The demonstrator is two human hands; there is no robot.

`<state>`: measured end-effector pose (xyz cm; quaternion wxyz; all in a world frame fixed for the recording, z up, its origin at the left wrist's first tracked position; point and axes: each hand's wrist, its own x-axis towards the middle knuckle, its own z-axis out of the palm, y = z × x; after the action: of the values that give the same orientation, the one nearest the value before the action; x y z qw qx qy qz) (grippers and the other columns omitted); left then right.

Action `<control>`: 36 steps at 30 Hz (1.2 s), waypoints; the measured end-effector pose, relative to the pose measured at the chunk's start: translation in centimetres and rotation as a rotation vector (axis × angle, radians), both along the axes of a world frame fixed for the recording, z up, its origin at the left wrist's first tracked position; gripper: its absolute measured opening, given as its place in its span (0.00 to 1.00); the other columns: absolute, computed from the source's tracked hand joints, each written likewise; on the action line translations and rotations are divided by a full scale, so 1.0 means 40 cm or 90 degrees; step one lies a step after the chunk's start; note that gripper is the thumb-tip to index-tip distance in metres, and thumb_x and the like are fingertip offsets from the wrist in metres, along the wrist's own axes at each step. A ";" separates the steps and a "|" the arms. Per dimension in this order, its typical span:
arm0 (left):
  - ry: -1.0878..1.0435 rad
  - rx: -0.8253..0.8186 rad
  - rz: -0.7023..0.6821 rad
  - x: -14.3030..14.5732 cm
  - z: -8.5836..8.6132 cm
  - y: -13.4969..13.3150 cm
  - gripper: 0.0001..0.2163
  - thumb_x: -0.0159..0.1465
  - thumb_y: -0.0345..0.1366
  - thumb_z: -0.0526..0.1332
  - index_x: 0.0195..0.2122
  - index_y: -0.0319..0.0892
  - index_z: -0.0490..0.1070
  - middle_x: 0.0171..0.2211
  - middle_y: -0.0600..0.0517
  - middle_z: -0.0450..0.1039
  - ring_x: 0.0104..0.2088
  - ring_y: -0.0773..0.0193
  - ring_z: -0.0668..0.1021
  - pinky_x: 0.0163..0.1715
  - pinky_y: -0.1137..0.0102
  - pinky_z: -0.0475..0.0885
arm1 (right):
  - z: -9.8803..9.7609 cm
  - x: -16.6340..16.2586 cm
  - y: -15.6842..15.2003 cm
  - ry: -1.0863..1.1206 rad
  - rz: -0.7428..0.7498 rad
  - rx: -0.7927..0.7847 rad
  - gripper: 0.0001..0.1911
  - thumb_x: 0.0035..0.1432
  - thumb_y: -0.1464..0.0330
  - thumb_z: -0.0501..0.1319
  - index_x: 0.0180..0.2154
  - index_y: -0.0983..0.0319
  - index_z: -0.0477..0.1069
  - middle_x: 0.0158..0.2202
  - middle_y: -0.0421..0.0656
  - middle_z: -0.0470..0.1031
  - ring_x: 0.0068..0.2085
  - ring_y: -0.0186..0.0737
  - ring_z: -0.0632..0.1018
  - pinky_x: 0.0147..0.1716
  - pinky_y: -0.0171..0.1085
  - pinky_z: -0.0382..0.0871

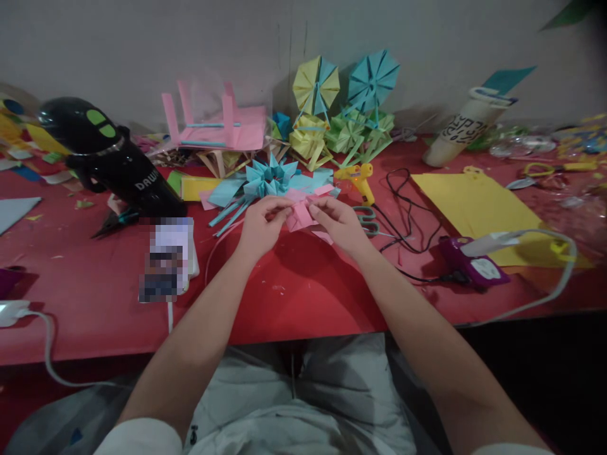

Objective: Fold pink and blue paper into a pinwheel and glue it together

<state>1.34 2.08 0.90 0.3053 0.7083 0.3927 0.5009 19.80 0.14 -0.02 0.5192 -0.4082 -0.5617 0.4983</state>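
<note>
Bare forearms, short white sleeves

The left hand (260,226) and right hand (340,222) wear no gloves, rings or watch; white sleeve edges show at both upper arms, with pale grey trousers below.

A creased, partly folded pink paper piece (300,213) sits held just in front of the blue folded-paper star (270,179), slightly above the surface.

The room is dim. Light falls softly on the red table (303,297). The near right corner is dark, and the edges bend.
</note>
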 end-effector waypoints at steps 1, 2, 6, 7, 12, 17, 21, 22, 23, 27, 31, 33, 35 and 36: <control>-0.004 -0.010 0.000 0.001 0.002 -0.001 0.06 0.60 0.31 0.62 0.35 0.41 0.79 0.39 0.48 0.80 0.37 0.63 0.80 0.37 0.69 0.74 | -0.001 0.001 0.001 0.011 -0.004 -0.011 0.21 0.50 0.51 0.69 0.38 0.59 0.73 0.34 0.41 0.75 0.36 0.37 0.76 0.37 0.39 0.77; -0.006 -0.019 -0.003 0.002 0.006 -0.003 0.06 0.60 0.31 0.62 0.34 0.40 0.79 0.38 0.48 0.81 0.37 0.62 0.80 0.38 0.69 0.74 | -0.003 0.003 0.002 0.012 -0.005 -0.020 0.22 0.48 0.53 0.71 0.40 0.59 0.72 0.33 0.40 0.76 0.35 0.36 0.76 0.36 0.39 0.77; -0.014 -0.082 -0.052 0.006 0.025 -0.016 0.06 0.59 0.34 0.63 0.34 0.40 0.79 0.37 0.48 0.81 0.38 0.62 0.80 0.39 0.69 0.73 | -0.010 0.011 0.008 -0.023 -0.016 -0.023 0.20 0.47 0.56 0.71 0.39 0.61 0.74 0.29 0.41 0.77 0.31 0.37 0.77 0.32 0.39 0.75; -0.017 -0.106 -0.072 0.006 0.030 -0.019 0.07 0.58 0.36 0.64 0.33 0.39 0.79 0.36 0.48 0.81 0.38 0.62 0.80 0.39 0.69 0.73 | -0.010 0.013 0.009 -0.036 -0.025 -0.007 0.18 0.48 0.57 0.70 0.36 0.61 0.76 0.29 0.42 0.77 0.31 0.37 0.77 0.31 0.38 0.74; -0.025 -0.233 -0.112 -0.008 0.039 -0.020 0.12 0.55 0.44 0.68 0.28 0.38 0.76 0.27 0.51 0.77 0.30 0.65 0.76 0.34 0.69 0.72 | -0.005 0.016 0.006 -0.142 -0.041 0.096 0.10 0.52 0.62 0.67 0.33 0.62 0.80 0.30 0.43 0.80 0.30 0.36 0.77 0.30 0.37 0.71; -0.039 -0.302 -0.151 -0.016 0.039 -0.018 0.15 0.50 0.41 0.71 0.34 0.38 0.76 0.31 0.50 0.77 0.31 0.65 0.77 0.32 0.71 0.73 | -0.002 0.017 0.003 -0.188 -0.017 0.139 0.09 0.55 0.64 0.65 0.33 0.61 0.82 0.30 0.43 0.80 0.30 0.37 0.77 0.31 0.37 0.70; 0.027 -0.291 -0.150 -0.016 0.040 -0.020 0.11 0.55 0.41 0.67 0.33 0.37 0.78 0.27 0.50 0.76 0.27 0.67 0.75 0.30 0.71 0.71 | 0.009 0.016 -0.002 -0.221 -0.016 0.147 0.09 0.55 0.63 0.65 0.32 0.61 0.82 0.30 0.44 0.80 0.31 0.37 0.76 0.33 0.37 0.70; 0.043 -0.281 -0.145 -0.017 0.040 -0.020 0.10 0.56 0.40 0.66 0.32 0.37 0.78 0.26 0.51 0.76 0.27 0.67 0.74 0.30 0.71 0.71 | 0.012 0.016 -0.003 -0.229 -0.015 0.147 0.09 0.55 0.63 0.66 0.32 0.61 0.81 0.31 0.44 0.80 0.32 0.37 0.76 0.34 0.38 0.70; 0.055 -0.271 -0.141 -0.017 0.040 -0.020 0.09 0.56 0.39 0.65 0.31 0.37 0.78 0.26 0.51 0.76 0.27 0.67 0.74 0.30 0.71 0.71 | 0.014 0.015 -0.004 -0.236 -0.014 0.145 0.09 0.55 0.63 0.66 0.32 0.61 0.81 0.31 0.44 0.80 0.32 0.37 0.76 0.35 0.38 0.70; 0.100 -0.249 -0.156 -0.019 0.045 -0.022 0.09 0.57 0.38 0.63 0.29 0.37 0.77 0.25 0.51 0.75 0.27 0.67 0.74 0.30 0.71 0.69 | 0.014 0.014 -0.003 -0.244 0.003 0.122 0.11 0.56 0.61 0.64 0.31 0.62 0.80 0.30 0.43 0.79 0.32 0.37 0.74 0.34 0.37 0.68; 0.141 -0.244 -0.175 -0.017 0.053 -0.028 0.08 0.57 0.37 0.62 0.27 0.38 0.76 0.25 0.52 0.74 0.27 0.67 0.73 0.29 0.71 0.67 | 0.011 0.013 -0.003 -0.246 0.047 0.085 0.16 0.57 0.56 0.63 0.29 0.63 0.77 0.28 0.42 0.75 0.30 0.35 0.71 0.32 0.36 0.64; 0.150 -0.245 -0.178 -0.015 0.057 -0.031 0.07 0.56 0.36 0.62 0.26 0.38 0.75 0.24 0.52 0.73 0.27 0.68 0.72 0.29 0.71 0.67 | 0.015 0.012 -0.007 -0.246 0.062 0.073 0.18 0.57 0.54 0.62 0.26 0.63 0.74 0.25 0.40 0.70 0.28 0.33 0.67 0.30 0.36 0.62; 0.153 -0.246 -0.186 -0.013 0.060 -0.033 0.07 0.55 0.36 0.61 0.25 0.38 0.74 0.24 0.53 0.72 0.26 0.68 0.71 0.29 0.72 0.66 | 0.022 0.010 -0.014 -0.242 0.074 0.063 0.20 0.58 0.53 0.61 0.24 0.63 0.70 0.22 0.37 0.64 0.26 0.32 0.62 0.28 0.35 0.59; 0.154 -0.245 -0.192 -0.013 0.061 -0.034 0.06 0.55 0.35 0.61 0.25 0.38 0.74 0.23 0.54 0.71 0.26 0.69 0.71 0.30 0.72 0.66 | 0.025 0.008 -0.018 -0.240 0.079 0.058 0.21 0.59 0.53 0.60 0.23 0.62 0.68 0.22 0.37 0.62 0.25 0.31 0.61 0.27 0.35 0.57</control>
<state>0.82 0.72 3.35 0.4562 0.7423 0.4047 0.2776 20.14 -0.57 0.96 0.3915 -0.4349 -0.6949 0.4179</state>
